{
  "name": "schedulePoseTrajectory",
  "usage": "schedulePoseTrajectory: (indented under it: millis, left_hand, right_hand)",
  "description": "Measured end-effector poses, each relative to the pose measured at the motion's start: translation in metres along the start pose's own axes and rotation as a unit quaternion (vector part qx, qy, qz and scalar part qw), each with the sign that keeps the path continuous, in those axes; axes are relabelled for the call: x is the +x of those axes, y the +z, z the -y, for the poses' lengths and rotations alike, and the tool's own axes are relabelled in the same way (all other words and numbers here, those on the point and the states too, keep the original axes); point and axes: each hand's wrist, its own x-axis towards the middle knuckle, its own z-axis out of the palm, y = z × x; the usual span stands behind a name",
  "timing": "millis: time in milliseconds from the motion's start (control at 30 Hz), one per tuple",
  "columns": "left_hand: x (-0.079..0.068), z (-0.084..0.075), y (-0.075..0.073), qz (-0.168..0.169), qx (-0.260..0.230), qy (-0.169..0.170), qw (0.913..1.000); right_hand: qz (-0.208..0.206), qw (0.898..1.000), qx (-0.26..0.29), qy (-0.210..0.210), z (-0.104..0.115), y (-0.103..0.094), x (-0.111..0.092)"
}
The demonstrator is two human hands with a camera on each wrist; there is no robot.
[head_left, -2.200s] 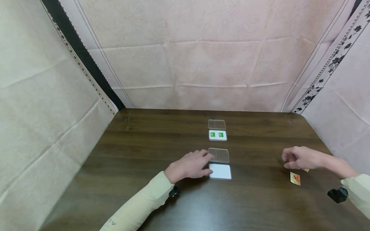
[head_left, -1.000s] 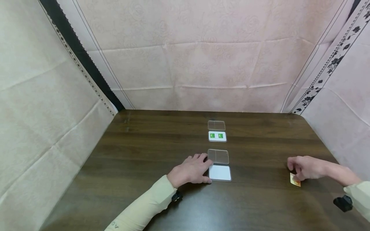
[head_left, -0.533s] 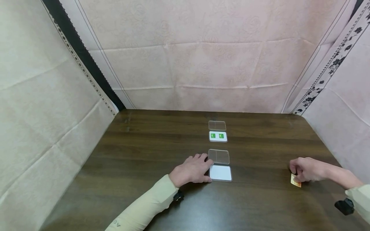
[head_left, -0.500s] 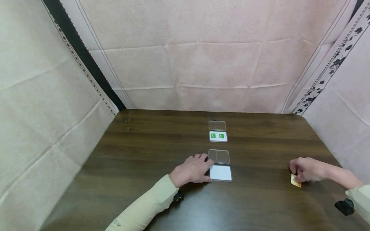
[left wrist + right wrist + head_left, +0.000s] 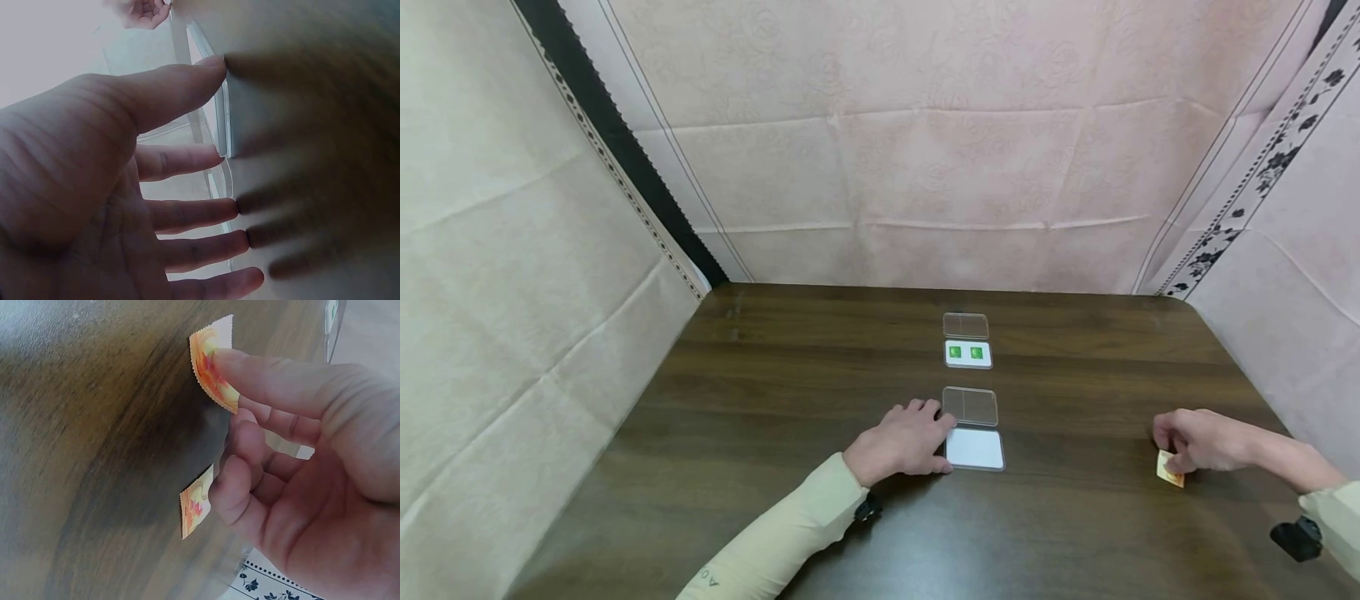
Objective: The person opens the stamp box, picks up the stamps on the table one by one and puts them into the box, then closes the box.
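My right hand pinches a small orange and yellow stamp with serrated edges; the thumb lies over its face and the stamp bows slightly. A second, similar stamp lies on the table beside the curled fingers, partly hidden by them. With fingers straight and spread, my left hand rests at the left side of an opened flat case. Its thumb tip and fingertips are right at the case's edge in the left wrist view. This case has a white base and a transparent lid folded back.
Farther back stands another opened case with a white base, two green stamps on it and a clear lid. The dark wooden table is bounded by pale cloth at the back and both sides.
My right hand has come down toward me onto the stamp and now pinches it. My left hand has slid slightly toward me, its fingers leaving the lid for the case's left edge.
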Motion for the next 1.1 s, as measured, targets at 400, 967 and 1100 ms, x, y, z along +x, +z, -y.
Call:
schedulePoseTrajectory:
  millis: [400,967,1100]
  left_hand:
    - [0.001,-0.002,-0.001,0.008,-0.001,-0.002,1.0]
    - [0.002,-0.001,0.0,0.003,0.004,-0.004,1.0]
    - [0.002,-0.001,0.0,0.004,0.003,-0.006,1.0]
  right_hand:
    - [0.004,0.999,0.029,-0.041,-0.002,0.003,0.0]
    - [0.019,0.993,0.088,-0.081,0.016,-0.013,-0.004]
    - [0.02,0.992,0.089,-0.089,0.023,-0.017,-0.004]
